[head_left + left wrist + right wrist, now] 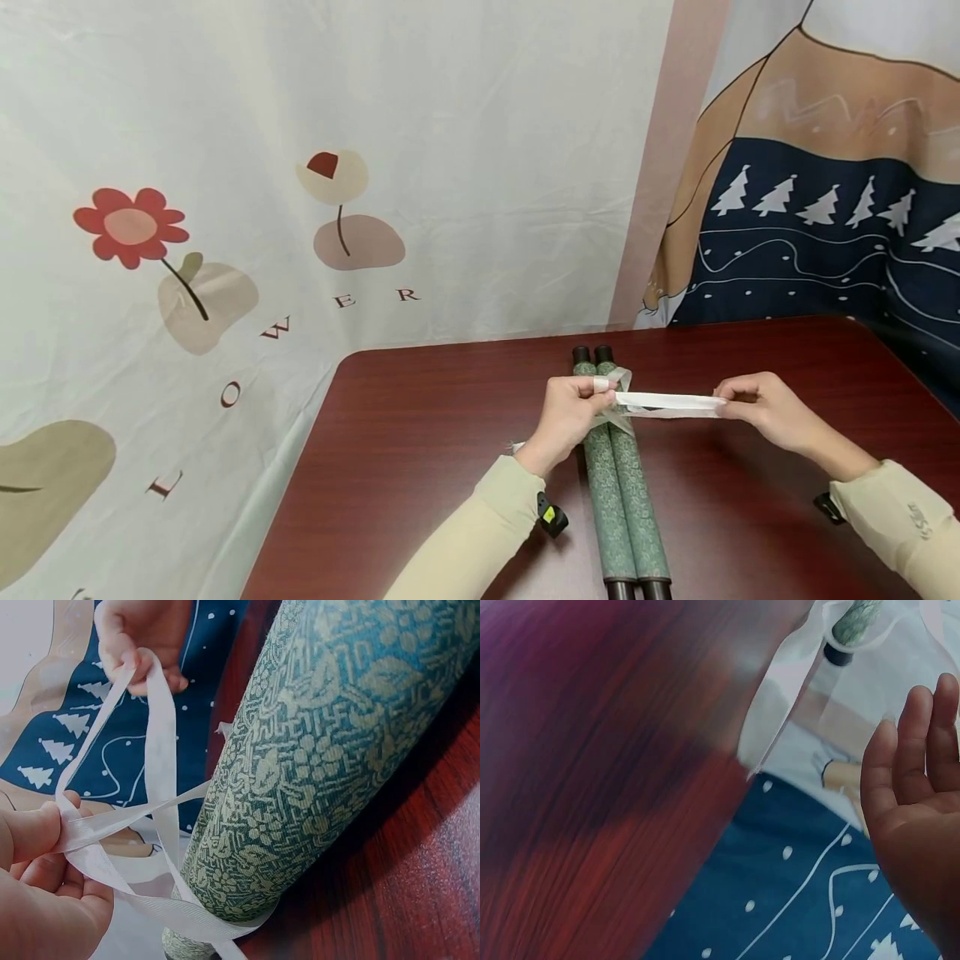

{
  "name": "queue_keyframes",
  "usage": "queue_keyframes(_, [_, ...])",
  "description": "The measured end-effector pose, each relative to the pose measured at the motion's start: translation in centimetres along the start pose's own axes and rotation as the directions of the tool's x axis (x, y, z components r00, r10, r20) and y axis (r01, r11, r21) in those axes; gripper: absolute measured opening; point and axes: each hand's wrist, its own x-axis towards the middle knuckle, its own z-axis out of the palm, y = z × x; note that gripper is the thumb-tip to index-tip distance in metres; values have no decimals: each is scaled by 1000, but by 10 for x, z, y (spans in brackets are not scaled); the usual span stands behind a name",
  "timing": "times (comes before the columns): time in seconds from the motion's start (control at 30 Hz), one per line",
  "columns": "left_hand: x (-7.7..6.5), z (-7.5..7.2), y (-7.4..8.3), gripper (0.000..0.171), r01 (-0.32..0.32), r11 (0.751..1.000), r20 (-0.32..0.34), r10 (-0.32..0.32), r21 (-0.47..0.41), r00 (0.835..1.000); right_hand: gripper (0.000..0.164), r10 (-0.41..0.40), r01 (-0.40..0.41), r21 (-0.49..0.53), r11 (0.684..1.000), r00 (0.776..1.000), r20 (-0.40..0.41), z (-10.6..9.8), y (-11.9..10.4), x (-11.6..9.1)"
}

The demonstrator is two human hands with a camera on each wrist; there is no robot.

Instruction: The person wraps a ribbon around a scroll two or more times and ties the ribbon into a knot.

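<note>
Two green patterned scroll rolls (637, 500) with dark end knobs lie side by side on the table. A white ribbon (667, 402) crosses round them near their far ends. Over the rolls, my left hand (566, 412) pinches the ribbon between thumb and fingers; the left wrist view shows strands crossing at those fingertips (49, 825). Off to the right, my right hand (772, 417) pinches the ribbon's far bend, drawing two strands out sideways. In the right wrist view the right hand (922, 802) shows its other fingers extended, with its pinch out of frame.
The dark red wooden table (420, 467) runs under both arms. Behind it hangs a pale curtain (480, 167) with printed flowers, and at the right a navy cloth (787, 258) with white trees. A small black wrist device (552, 515) sits at the left cuff.
</note>
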Motion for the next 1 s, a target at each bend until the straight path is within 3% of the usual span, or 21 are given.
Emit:
queue_keyframes(0.5, [2, -2, 1, 11, 29, 999, -16, -29, -25, 999, 18, 123, -130, -172, 976, 991, -50, -48, 27, -35])
queue_keyframes(0.8, [3, -1, 2, 12, 37, 999, -17, -37, 15, 999, 15, 257, -285, -319, 904, 958, -126, -78, 45, -53])
queue_keyframes(1.0, [4, 0, 4, 12, 29, 1000, 4, -29, -3, 1000, 10, 265, -337, -377, 863, 936, -230, -89, 56, -63])
